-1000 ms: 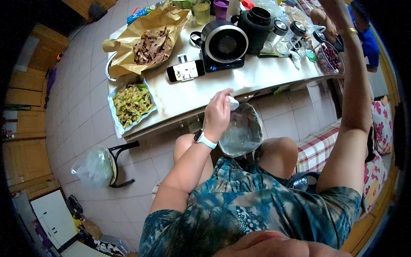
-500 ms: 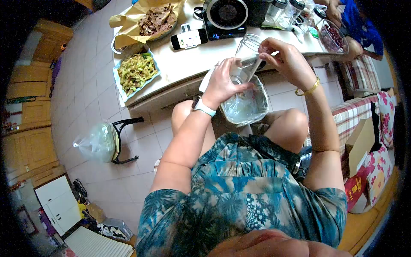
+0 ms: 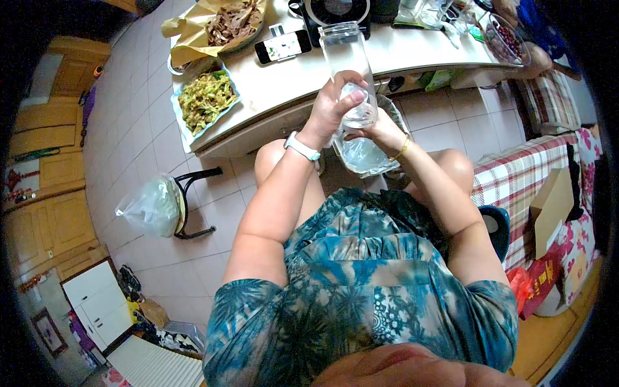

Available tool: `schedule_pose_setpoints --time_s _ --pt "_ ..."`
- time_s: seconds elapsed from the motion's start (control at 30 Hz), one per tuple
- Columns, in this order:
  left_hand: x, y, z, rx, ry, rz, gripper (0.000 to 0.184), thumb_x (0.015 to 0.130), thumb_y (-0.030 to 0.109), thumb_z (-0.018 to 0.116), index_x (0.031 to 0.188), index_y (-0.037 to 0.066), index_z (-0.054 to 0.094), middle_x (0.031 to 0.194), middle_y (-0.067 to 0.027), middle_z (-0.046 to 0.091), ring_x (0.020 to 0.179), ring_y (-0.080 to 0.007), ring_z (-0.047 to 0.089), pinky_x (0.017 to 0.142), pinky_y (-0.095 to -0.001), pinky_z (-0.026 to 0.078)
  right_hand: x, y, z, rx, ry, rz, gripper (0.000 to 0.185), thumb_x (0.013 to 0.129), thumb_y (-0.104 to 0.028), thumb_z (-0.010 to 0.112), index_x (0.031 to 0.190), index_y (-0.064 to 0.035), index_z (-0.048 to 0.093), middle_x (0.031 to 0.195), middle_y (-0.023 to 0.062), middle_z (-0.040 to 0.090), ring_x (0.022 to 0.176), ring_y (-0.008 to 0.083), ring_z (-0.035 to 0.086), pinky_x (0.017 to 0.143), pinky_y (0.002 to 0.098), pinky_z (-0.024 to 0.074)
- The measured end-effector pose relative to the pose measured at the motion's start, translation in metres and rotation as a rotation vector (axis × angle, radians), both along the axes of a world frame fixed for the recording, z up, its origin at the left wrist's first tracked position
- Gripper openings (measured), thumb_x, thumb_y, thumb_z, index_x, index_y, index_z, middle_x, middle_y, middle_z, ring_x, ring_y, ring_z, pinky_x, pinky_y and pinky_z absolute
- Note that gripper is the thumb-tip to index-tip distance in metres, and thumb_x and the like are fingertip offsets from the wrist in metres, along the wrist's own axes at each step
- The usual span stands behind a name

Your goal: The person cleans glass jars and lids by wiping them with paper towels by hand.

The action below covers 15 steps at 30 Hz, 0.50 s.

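Note:
A tall clear glass jar [image 3: 348, 55] without a lid is held above the lined bin [image 3: 366, 155], its open rim pointing toward the table. My left hand [image 3: 332, 106] is wrapped round the jar's lower part, with something white, perhaps a tissue, between the palm and the glass. My right hand [image 3: 380, 132] is at the jar's base, fingers curled against it and partly hidden by it. Beyond the jar, a phone [image 3: 282, 47] leans on a small stand on the white table [image 3: 271, 84].
A blue-edged dish of green food [image 3: 205, 103] and brown paper holding meat [image 3: 232, 26] lie at the table's left. A bowl of dark red fruit [image 3: 505, 40] is at the right, near another person's arm. A plastic bag [image 3: 155, 205] rests on a stool.
The jar has turned more upright in view and moved left. My right hand has gone from its rim down to its base, and my left hand has closed round it.

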<state>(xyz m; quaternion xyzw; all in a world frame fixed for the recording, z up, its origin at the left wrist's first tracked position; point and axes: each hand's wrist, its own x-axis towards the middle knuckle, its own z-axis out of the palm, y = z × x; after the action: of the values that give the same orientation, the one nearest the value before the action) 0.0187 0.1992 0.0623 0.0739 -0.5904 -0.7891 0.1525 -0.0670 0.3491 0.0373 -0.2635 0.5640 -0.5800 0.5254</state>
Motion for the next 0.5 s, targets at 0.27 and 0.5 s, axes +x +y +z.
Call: schedule_pose_setpoints --time_s 0.27,0.5 --pt "0.003 -0.011 -0.003 -0.441 -0.134 0.177 0.087 0.073 0.043 0.087 0.139 0.001 0.047 0.119 -0.0139 0.063 0.117 -0.0261 0.060 0.102 -0.0367 0.047 -0.073 0.011 -0.017 0.230 0.967 -0.397 0.030 0.081 -0.017 0.070 0.109 -0.0043 0.067 0.098 0.0202 0.072 0.094 0.0388 0.069 0.082 0.0420 0.0551" --pt "0.028 -0.009 0.005 -1.582 -0.515 -0.110 0.055 0.064 0.027 0.089 0.107 0.007 0.060 0.091 -0.0144 0.068 0.089 -0.0329 0.069 0.076 -0.0426 0.056 -0.111 0.037 0.007 0.354 1.196 -0.623 0.029 0.083 -0.014 0.066 0.111 -0.0063 0.065 0.105 0.0200 0.070 0.093 0.0396 0.067 0.079 0.0455 0.0548"
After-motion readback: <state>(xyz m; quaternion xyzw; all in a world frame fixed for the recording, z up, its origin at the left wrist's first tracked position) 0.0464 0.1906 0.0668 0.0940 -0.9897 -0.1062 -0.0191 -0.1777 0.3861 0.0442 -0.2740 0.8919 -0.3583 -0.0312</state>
